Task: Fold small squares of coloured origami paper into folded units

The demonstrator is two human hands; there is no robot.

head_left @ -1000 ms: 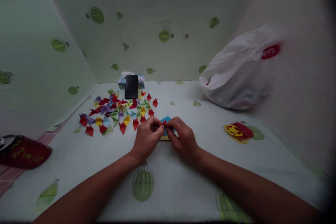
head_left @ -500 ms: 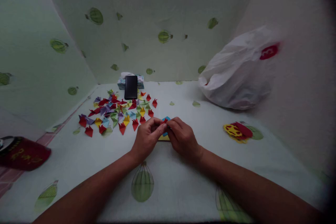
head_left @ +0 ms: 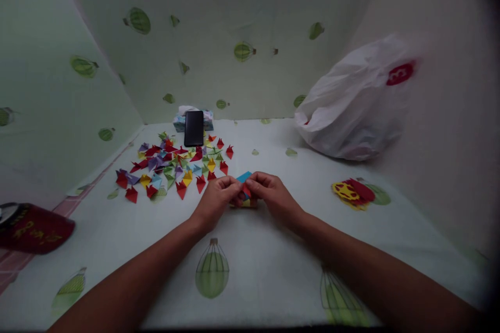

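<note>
Between my fingertips is a small piece of red folded paper, partly covered by the fingers. My left hand pinches its left side, and my right hand pinches its right side with thumb and forefinger. Just behind and under it lies blue paper, resting on what looks like a flat stack with a yellowish-brown edge. To the left of my hands, several folded paper cranes in red, yellow, green, purple and blue are spread over the cloth.
A black phone leans on a tissue box behind the cranes. At the right stand a white plastic bag and a red and yellow cut-out piece. A dark red can lies at the left edge.
The red paper shows more openly between my fingers now. My hands have shifted slightly, with the fingertips a little lower and more of the blue paper visible.
</note>
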